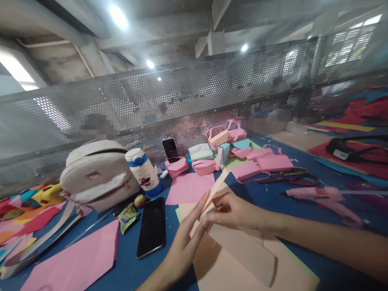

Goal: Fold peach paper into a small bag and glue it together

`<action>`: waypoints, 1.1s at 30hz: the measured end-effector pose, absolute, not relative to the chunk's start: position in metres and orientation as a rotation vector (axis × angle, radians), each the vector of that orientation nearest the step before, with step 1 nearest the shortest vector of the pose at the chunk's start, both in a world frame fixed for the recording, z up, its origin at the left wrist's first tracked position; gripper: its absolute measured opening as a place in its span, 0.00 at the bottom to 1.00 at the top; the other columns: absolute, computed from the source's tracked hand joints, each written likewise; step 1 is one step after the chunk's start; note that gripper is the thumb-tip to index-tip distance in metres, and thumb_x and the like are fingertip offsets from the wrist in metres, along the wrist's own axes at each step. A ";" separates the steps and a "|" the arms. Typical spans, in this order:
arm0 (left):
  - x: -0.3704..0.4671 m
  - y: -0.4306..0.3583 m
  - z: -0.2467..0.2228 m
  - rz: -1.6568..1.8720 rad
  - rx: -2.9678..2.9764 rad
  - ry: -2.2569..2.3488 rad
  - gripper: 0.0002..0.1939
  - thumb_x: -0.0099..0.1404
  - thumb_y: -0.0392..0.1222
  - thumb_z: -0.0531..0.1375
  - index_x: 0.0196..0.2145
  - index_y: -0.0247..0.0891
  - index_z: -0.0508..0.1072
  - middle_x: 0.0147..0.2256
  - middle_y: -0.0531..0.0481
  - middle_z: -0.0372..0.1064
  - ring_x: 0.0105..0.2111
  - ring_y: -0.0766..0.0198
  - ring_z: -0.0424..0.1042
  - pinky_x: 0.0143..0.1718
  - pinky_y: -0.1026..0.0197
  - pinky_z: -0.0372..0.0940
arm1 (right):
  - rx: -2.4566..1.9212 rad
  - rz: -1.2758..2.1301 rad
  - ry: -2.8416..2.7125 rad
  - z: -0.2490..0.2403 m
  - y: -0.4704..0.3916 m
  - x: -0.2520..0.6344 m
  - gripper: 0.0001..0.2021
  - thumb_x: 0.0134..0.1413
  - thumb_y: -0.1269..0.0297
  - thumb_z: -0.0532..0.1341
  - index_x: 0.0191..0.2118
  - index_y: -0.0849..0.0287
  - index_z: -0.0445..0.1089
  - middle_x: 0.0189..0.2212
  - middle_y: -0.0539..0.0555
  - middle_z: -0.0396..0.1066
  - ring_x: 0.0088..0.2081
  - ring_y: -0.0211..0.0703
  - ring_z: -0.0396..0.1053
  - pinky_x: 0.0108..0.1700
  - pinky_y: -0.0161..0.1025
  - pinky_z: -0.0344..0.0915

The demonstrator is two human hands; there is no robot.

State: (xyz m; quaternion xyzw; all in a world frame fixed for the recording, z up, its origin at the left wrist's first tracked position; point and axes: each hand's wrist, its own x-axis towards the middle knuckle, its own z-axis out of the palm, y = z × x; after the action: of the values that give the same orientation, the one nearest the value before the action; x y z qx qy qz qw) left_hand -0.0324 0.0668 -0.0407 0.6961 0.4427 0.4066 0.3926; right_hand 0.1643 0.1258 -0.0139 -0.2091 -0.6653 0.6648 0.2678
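Note:
My left hand (189, 232) is closed on a narrow folded strip of peach paper (218, 184), which slants up between both hands. From the right, my right hand (228, 210) pinches the same strip with thumb and fingers. Beneath the hands lies a wider folded peach piece (245, 250), its right end curled up a little. Under it are flat peach sheets (212, 268) with a green edge showing at the right.
Left: black phone (151, 228), snack packet (129, 218), bottle (144, 171), white backpack (97, 173), pink sheet (75, 258). Behind: small pink paper bags (204, 166) before a perforated metal screen (182, 105). Right: scissors (285, 177) and pink glue gun (324, 196).

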 end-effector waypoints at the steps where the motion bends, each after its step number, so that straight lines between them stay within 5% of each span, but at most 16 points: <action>1: -0.032 0.065 -0.038 1.022 1.768 1.120 0.28 0.73 0.51 0.53 0.68 0.49 0.54 0.69 0.52 0.45 0.69 0.52 0.43 0.69 0.48 0.43 | -0.544 1.794 -1.796 -0.013 0.125 0.164 0.18 0.56 0.50 0.65 0.41 0.63 0.77 0.33 0.54 0.75 0.36 0.42 0.70 0.41 0.38 0.66; 9: -0.025 0.065 -0.027 1.028 1.683 1.055 0.27 0.73 0.52 0.53 0.67 0.50 0.57 0.69 0.52 0.48 0.69 0.51 0.46 0.69 0.47 0.45 | -0.578 1.761 -1.783 -0.008 0.121 0.168 0.16 0.59 0.52 0.64 0.43 0.59 0.78 0.38 0.54 0.77 0.43 0.44 0.71 0.48 0.38 0.65; 22: -0.022 0.057 -0.033 1.173 1.922 1.155 0.22 0.73 0.47 0.53 0.64 0.50 0.63 0.65 0.50 0.57 0.67 0.52 0.53 0.68 0.46 0.48 | -0.631 1.529 -1.950 -0.003 0.112 0.165 0.20 0.63 0.48 0.58 0.41 0.60 0.78 0.33 0.52 0.73 0.37 0.42 0.67 0.41 0.37 0.61; 29: -0.016 0.057 -0.029 1.252 1.697 1.137 0.23 0.70 0.55 0.56 0.58 0.45 0.71 0.60 0.47 0.66 0.63 0.48 0.62 0.65 0.45 0.55 | -0.630 1.470 -1.969 -0.006 0.114 0.162 0.21 0.64 0.46 0.57 0.36 0.60 0.75 0.28 0.50 0.66 0.32 0.40 0.61 0.36 0.36 0.57; 33: -0.015 0.058 -0.030 1.255 1.590 1.134 0.23 0.68 0.56 0.58 0.56 0.45 0.73 0.57 0.46 0.70 0.60 0.48 0.67 0.63 0.46 0.58 | -0.666 1.439 -2.005 -0.009 0.115 0.161 0.24 0.63 0.44 0.56 0.29 0.61 0.69 0.23 0.46 0.54 0.27 0.37 0.52 0.30 0.36 0.50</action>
State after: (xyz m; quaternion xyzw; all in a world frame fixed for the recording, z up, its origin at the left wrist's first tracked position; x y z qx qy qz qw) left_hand -0.0152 0.0580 -0.0302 0.6282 0.4480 0.4957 0.3986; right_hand 0.1609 0.1148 -0.0085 -0.2495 -0.7510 0.5389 0.2887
